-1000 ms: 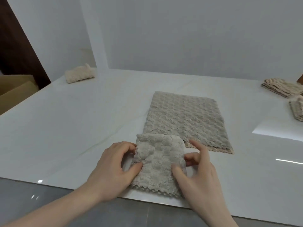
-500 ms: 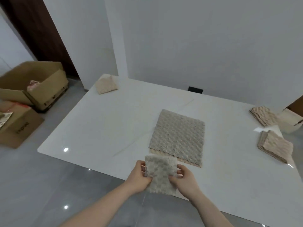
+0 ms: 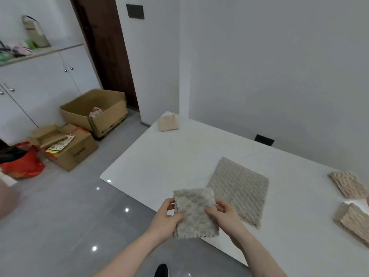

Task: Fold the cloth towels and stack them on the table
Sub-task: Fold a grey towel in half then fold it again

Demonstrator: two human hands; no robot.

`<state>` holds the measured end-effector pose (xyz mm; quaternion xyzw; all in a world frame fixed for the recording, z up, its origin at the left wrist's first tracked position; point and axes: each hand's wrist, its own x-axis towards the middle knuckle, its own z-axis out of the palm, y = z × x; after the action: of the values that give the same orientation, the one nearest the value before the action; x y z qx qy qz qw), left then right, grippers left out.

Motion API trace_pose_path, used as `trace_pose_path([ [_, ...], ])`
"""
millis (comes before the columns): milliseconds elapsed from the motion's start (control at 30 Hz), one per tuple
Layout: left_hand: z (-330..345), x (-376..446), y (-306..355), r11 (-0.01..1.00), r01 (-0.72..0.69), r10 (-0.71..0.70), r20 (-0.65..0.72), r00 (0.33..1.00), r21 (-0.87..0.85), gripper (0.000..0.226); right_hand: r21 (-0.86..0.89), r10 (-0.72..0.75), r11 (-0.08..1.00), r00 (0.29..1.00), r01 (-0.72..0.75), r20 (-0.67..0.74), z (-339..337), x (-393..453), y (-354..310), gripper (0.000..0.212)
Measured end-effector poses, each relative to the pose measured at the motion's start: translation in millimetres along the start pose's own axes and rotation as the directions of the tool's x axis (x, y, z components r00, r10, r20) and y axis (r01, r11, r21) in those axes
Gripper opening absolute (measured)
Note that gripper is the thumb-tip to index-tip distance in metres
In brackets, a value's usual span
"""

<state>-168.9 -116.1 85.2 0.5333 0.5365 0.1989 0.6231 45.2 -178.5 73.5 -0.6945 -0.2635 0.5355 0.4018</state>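
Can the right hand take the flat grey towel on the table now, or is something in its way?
Probably not at once: the right hand grips the folded towel together with the left hand. The flat towel lies uncovered just beyond it, so the path itself looks free.

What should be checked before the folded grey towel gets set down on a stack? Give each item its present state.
1. Both hands hold the folded towel: ok, left hand and right hand pinch its side edges.
2. Fold holds its shape: ok, a compact rectangle with no loose flap seen.
3. Towel lifted off the table: ok, held over the near edge.
4. Stacks in view: ok, far stack and near stack at right, another folded towel at the far corner.
5. Which stack it belongs on: cannot tell.
6. Flat towel remaining to be folded: ok, lying spread out.
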Motion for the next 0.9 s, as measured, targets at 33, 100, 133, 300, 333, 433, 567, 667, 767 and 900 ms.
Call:
trace_pose_path([
  [33, -9, 2, 3, 1.0, -0.005, 0.005, -0.024, 1.0, -0.008, 0.041, -0.003, -0.003, 1.0, 1.0, 0.003, 0.009, 7, 5, -5, 0.029],
  [100, -26, 8, 7, 1.0, -0.004, 0.002, -0.056, 0.998, -0.025, 0.045, -0.009, -0.012, 1.0, 1.0, 0.012, 0.025, 21, 13, -15, 0.028],
  [133, -35, 13, 8, 0.999, 0.002, -0.004, -0.067, 0.998, -0.037, 0.049, -0.007, -0.018, 1.0, 0.999, 0.018, 0.029, 27, 18, -20, 0.026],
  [300, -75, 52, 8, 0.987, 0.107, -0.114, -0.051, 0.992, -0.124, 0.057, -0.005, -0.036, 0.999, 0.999, 0.036, -0.007, 60, 44, -44, 0.025],
  [333, -84, 62, 8, 0.982, 0.132, -0.138, -0.034, 0.99, -0.136, 0.058, -0.007, -0.041, 0.999, 0.999, 0.041, -0.019, 68, 51, -50, 0.026],
  [433, -117, 91, 11, 0.98, 0.159, -0.16, 0.007, 0.987, -0.122, 0.048, -0.009, -0.048, 0.999, 0.996, 0.048, -0.071, 97, 73, -69, 0.024],
  [567, -162, 132, 12, 0.984, 0.17, -0.168, 0.033, 0.985, -0.061, 0.048, 0.016, -0.042, 0.999, 0.991, 0.044, -0.124, 139, 98, -90, 0.022],
  [667, -186, 160, 17, 0.981, 0.188, -0.185, 0.073, 0.98, -0.04, 0.054, 0.034, -0.049, 0.998, 0.986, 0.055, -0.16, 159, 111, -101, 0.021],
  [767, -198, 177, 27, 0.964, 0.265, -0.262, 0.093, 0.961, -0.017, 0.055, 0.049, -0.029, 0.998, 0.983, 0.038, -0.181, 170, 118, -108, 0.022],
  [900, -205, 195, 29, 0.937, 0.35, -0.347, 0.113, 0.931, -0.005, 0.061, 0.028, -0.028, 0.999, 0.983, 0.034, -0.181, 174, 129, -119, 0.021],
])
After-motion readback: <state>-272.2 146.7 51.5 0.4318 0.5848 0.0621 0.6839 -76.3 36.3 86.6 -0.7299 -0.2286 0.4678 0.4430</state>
